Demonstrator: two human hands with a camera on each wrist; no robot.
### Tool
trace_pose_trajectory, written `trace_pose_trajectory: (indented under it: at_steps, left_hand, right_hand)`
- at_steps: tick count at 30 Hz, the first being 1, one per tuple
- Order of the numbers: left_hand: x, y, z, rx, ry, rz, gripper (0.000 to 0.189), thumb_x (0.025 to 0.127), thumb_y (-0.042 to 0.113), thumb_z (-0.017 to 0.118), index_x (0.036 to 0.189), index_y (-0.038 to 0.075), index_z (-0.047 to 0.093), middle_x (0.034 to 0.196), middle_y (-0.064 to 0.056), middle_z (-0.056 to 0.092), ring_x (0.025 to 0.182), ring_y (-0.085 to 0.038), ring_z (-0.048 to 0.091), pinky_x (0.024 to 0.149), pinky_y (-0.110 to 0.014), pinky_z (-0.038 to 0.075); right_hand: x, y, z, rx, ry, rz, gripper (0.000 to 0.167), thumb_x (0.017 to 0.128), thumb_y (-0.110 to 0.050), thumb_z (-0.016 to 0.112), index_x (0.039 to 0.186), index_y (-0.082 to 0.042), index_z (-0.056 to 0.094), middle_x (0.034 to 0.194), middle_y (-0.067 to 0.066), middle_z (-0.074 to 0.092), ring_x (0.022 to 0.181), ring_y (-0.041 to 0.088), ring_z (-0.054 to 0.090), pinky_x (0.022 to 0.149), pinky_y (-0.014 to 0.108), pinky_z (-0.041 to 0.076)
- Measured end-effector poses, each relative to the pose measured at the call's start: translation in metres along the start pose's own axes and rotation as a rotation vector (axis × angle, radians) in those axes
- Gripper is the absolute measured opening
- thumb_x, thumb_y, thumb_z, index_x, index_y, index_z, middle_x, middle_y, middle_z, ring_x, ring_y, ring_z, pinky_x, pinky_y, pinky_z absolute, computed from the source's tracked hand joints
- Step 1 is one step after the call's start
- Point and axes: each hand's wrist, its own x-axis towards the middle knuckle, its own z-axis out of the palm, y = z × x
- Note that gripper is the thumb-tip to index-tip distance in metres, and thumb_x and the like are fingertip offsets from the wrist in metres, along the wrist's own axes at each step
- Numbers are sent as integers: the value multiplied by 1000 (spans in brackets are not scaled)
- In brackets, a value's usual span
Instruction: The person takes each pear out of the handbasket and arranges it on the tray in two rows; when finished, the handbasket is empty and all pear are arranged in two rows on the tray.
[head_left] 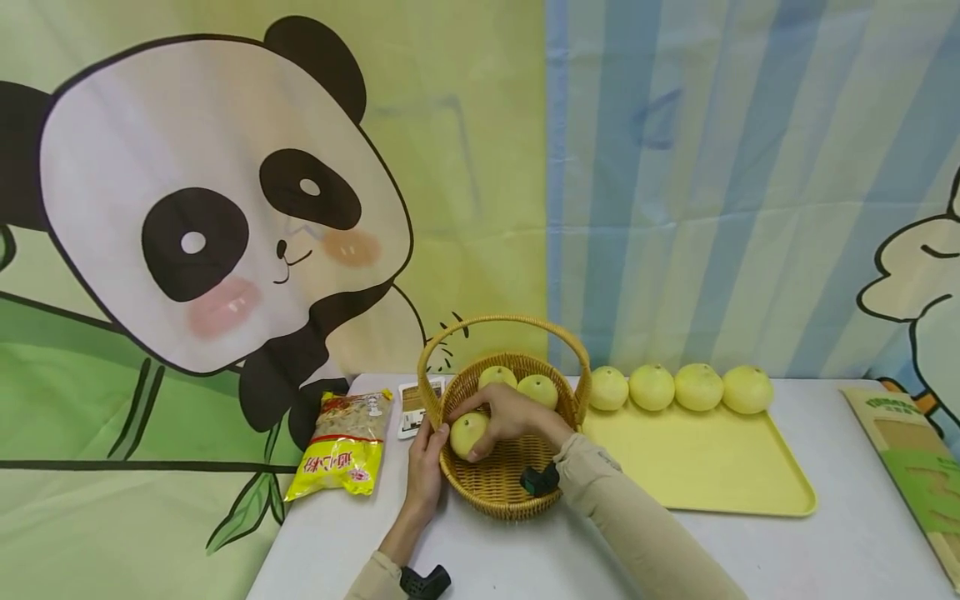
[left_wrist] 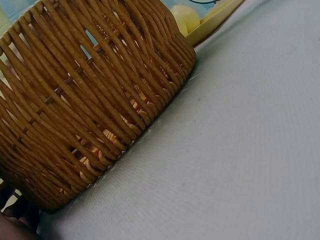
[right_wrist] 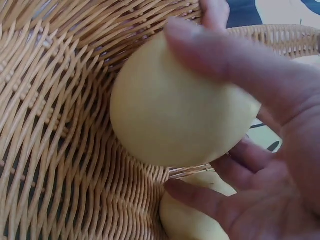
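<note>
A wicker basket (head_left: 498,492) with a tall arched handle stands on the white table. My right hand (head_left: 510,414) reaches into it and grips a round pale-yellow fruit (head_left: 467,435) at the basket's left side. The right wrist view shows the thumb over this fruit (right_wrist: 175,110) and the fingers around its far side. Two similar fruits (head_left: 537,390) lie at the back of the basket. My left hand (head_left: 424,471) holds the basket's left wall, with the thumb at the rim; the left wrist view shows only a little of its fingers beside the wicker.
Right of the basket is a yellow tray (head_left: 720,467), with several more such fruits (head_left: 699,387) in a row along its back edge. A yellow-and-red food packet (head_left: 345,446) and a small white-edged pack (head_left: 412,408) lie to the left. A green-brown package (head_left: 907,467) lies far right.
</note>
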Motion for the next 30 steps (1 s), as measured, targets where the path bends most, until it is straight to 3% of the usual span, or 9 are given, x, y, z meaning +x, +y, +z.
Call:
trace_pose_trajectory:
  at_steps: [7, 15, 21, 24, 30]
  left_hand:
    - [0, -2, 1, 5, 3, 4, 58, 113, 35, 46, 166, 17, 36, 168, -6, 44, 156, -25, 38, 129, -51, 26]
    - [0, -4, 1, -1, 8, 8, 58, 112, 34, 47, 167, 18, 34, 169, -9, 41, 157, -28, 36, 130, -52, 23]
    - [-1, -4, 1, -9, 3, -6, 59, 113, 35, 46, 168, 17, 32, 170, -8, 40, 157, -29, 36, 130, -52, 23]
    - [0, -5, 1, -9, 8, -5, 59, 113, 36, 46, 168, 17, 33, 169, -8, 42, 156, -28, 37, 130, -52, 23]
    - [2, -6, -1, 2, 17, -10, 57, 113, 37, 47, 166, 21, 37, 166, -6, 46, 154, -24, 40, 129, -48, 27]
  right_hand:
    - [-11, -5, -9, 75, 32, -45, 63, 70, -17, 100, 129, -17, 78, 130, -3, 76, 108, 7, 66, 93, 27, 55]
    - [-30, -19, -21, 137, 60, -133, 61, 74, -19, 97, 131, -12, 77, 131, 3, 76, 111, 14, 68, 88, 35, 57]
    - [-52, -28, -26, 112, 181, -151, 58, 76, -32, 97, 130, -20, 78, 130, 2, 76, 104, 19, 66, 82, 34, 57]
    - [-65, -35, -29, 108, 245, -162, 58, 76, -35, 97, 129, -22, 78, 130, -1, 76, 111, 18, 68, 86, 33, 57]
    - [-93, -43, -37, 193, 321, -190, 55, 76, -28, 97, 127, -25, 79, 130, 0, 76, 115, 21, 70, 82, 37, 64]
